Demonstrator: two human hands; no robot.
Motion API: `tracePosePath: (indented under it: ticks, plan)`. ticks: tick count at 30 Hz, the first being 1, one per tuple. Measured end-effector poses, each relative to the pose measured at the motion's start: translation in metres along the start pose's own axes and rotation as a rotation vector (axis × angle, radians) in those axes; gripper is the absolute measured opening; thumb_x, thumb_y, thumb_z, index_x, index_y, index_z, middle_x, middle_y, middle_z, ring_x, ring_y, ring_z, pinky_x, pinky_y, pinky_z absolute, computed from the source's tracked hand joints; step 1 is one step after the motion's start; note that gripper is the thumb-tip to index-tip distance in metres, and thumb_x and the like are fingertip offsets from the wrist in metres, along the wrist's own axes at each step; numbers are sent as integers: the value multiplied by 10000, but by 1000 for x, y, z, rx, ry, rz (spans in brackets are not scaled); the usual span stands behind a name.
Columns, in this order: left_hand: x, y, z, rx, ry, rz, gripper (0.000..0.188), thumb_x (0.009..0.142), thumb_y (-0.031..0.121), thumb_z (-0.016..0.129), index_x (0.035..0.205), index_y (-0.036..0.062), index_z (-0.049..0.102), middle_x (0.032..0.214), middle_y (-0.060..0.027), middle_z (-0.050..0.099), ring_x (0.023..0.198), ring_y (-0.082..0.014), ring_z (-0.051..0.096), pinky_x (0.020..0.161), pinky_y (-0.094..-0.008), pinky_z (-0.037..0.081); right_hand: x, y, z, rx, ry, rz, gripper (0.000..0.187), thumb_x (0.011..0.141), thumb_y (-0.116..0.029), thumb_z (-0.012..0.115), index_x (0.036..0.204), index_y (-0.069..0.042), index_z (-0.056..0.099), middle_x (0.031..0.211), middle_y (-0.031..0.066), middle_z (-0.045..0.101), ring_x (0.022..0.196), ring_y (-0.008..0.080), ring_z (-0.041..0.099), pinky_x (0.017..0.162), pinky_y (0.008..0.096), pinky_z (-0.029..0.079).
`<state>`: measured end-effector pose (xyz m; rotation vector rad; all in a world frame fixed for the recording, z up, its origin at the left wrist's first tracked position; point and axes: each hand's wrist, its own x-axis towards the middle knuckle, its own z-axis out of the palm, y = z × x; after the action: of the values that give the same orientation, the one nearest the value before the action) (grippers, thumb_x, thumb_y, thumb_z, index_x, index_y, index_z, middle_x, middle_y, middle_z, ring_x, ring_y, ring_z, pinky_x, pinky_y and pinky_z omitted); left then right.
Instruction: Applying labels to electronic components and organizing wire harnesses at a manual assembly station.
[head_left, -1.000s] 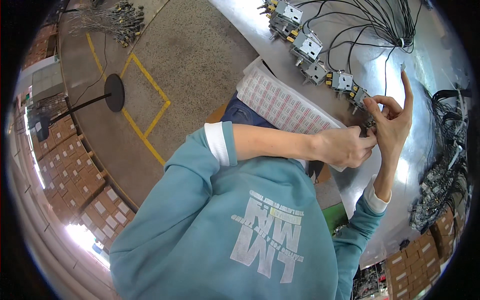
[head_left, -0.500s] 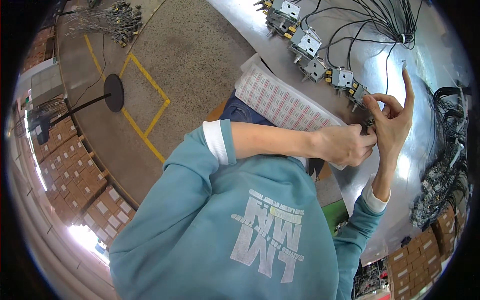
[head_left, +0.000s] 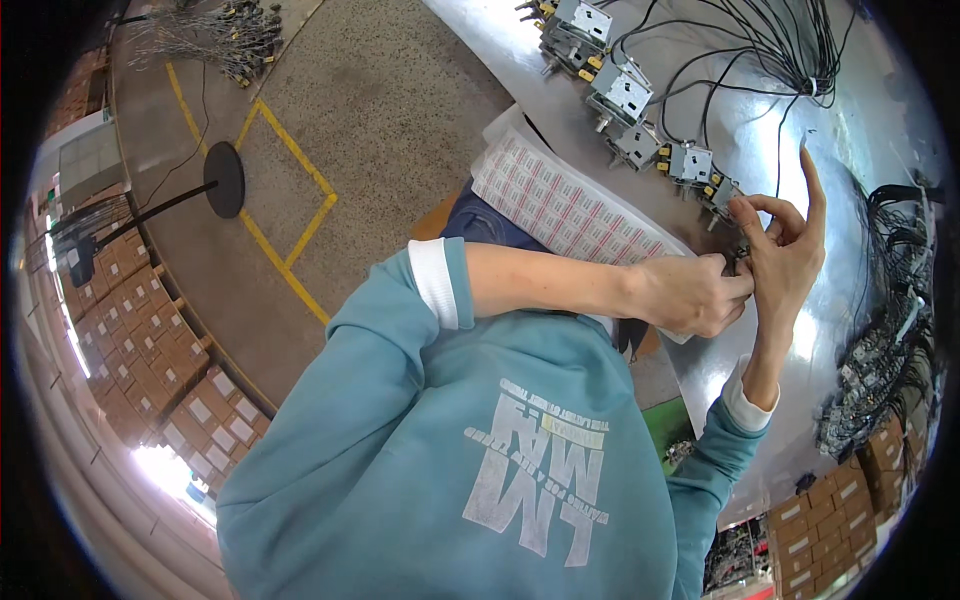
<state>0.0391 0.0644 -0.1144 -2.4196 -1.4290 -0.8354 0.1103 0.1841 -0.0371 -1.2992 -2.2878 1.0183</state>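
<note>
Barely anything moved since the earlier frames: both hands stay together at the same spot, right index finger still raised.

Head view: left hand [head_left: 690, 295] at about 3 o'clock, fingers curled, its grip pressed together on a small dark part [head_left: 741, 256]. Right hand [head_left: 785, 255] just to its 3 o'clock side, touching it, thumb and middle fingers pinching the same part, index pointing to 12. Part itself too small to make out. It sits above the shiny metal surface [head_left: 870, 130], at the end of a row of grey switch units [head_left: 625, 95] running toward 12 o'clock, black wires [head_left: 770, 40] fanning off them. Sheet of red-and-white labels [head_left: 560, 205] lies at 10 o'clock from the hands, on the surface edge. Cardboard boxes [head_left: 150, 350] stacked at 8 o'clock on the floor.
</note>
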Motion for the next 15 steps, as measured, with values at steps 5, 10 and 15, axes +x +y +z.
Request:
tracePosePath:
  ticks: [5, 10, 15]
  plan:
    - [2, -2, -3, -5, 9, -3, 222, 870, 283, 656, 869, 85, 756, 888, -41, 747, 1070, -245, 640, 586, -308, 500, 8, 8, -4, -152, -19, -148, 875, 831, -157, 927, 1604, -181, 518, 853, -21, 766, 649, 49, 490, 657, 247, 404]
    - [2, -1, 0, -14, 7, -13, 269, 880, 283, 641, 929, 59, 781, 932, -66, 762, 1105, -283, 636, 615, -313, 543, 15, 9, -2, -255, 72, -360, 879, 770, -170, 967, 1538, -152, 539, 786, -43, 524, 772, 115, 471, 810, 299, 416]
    - [6, -2, -3, -47, 16, -8, 249, 897, 242, 647, 948, 36, 775, 996, -76, 755, 1097, -240, 636, 582, -289, 506, 22, 9, -5, 62, -101, -9, 843, 768, -167, 975, 1445, -126, 474, 823, -41, 393, 779, 121, 372, 778, 270, 368]
